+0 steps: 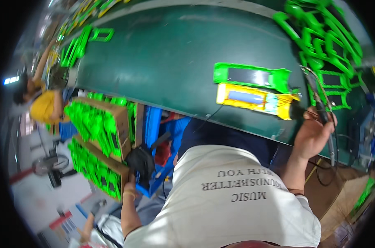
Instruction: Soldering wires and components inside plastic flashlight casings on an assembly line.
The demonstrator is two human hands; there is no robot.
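Note:
My right hand [313,134] is at the right of the green-topped bench, closed round a dark, slim tool with a cord [319,103]; its exact kind is unclear. Just left of it lies a yellow housing [253,100] with a blue block and thin wires inside. A bright green frame [251,77] with a dark panel lies directly behind the yellow housing. My left hand [130,188] reaches down to the left and touches the end of a cardboard box [123,169] filled with green frames. Its fingers are blurred and partly hidden.
Several green frames [323,41] are heaped at the bench's far right. More green pieces [78,45] lie at its left end. A second loaded box [113,111] sits above the first, beside a blue crate [152,124]. A person in yellow [49,105] works at the left.

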